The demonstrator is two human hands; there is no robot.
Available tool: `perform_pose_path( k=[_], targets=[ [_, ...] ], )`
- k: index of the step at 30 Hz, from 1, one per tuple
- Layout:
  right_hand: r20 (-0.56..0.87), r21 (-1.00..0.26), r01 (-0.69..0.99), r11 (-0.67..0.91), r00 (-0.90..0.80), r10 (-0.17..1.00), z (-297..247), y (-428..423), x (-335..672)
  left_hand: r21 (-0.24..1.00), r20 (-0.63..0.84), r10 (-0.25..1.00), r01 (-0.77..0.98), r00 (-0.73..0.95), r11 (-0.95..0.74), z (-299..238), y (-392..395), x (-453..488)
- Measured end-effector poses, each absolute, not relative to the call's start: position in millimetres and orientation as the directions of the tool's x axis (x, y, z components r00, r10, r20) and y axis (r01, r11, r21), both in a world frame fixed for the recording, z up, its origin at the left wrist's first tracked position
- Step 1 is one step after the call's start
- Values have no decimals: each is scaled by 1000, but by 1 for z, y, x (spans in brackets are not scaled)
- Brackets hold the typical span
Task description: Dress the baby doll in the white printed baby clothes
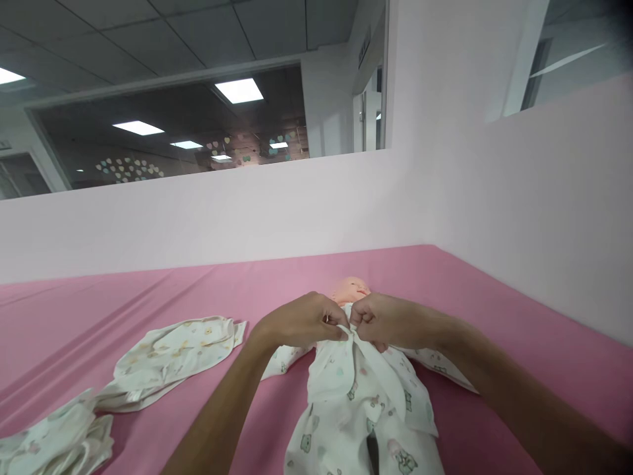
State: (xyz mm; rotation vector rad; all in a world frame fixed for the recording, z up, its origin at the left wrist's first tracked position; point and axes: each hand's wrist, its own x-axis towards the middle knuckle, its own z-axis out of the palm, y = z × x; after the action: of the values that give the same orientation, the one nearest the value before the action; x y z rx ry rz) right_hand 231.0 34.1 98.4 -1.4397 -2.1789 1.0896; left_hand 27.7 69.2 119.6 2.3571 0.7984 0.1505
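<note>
A baby doll lies on its back on the pink sheet, dressed in a white printed romper. My left hand and my right hand meet at the doll's chest, just below its chin. Both are closed in a pinch on the romper's front edges near the collar. The doll's head shows just beyond my knuckles; its arms and lower body are covered by the cloth.
A second white printed garment lies spread on the sheet to the left, and another crumpled piece sits at the lower left. Pale partition walls close the bed at the back and right.
</note>
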Motion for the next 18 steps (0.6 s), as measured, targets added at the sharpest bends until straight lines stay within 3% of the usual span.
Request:
perform_pose_path(
  k=[4,9,14,18],
  targets=[
    [-184,-843,510,171,-571,800,101,43,237,657,-111,583,500,805,-565,120,73,27],
    [-160,-889,432,151,-603,782,94,48,240,687,-115,582,488,805,-538,120,74,26],
    [-137,-882,433,187,-615,777,94,48,241,677,-121,603,510,789,-532,121,74,25],
    [-207,-830,523,192,-610,765,95,44,235,697,-80,613,484,786,-529,126,71,22]
  ],
)
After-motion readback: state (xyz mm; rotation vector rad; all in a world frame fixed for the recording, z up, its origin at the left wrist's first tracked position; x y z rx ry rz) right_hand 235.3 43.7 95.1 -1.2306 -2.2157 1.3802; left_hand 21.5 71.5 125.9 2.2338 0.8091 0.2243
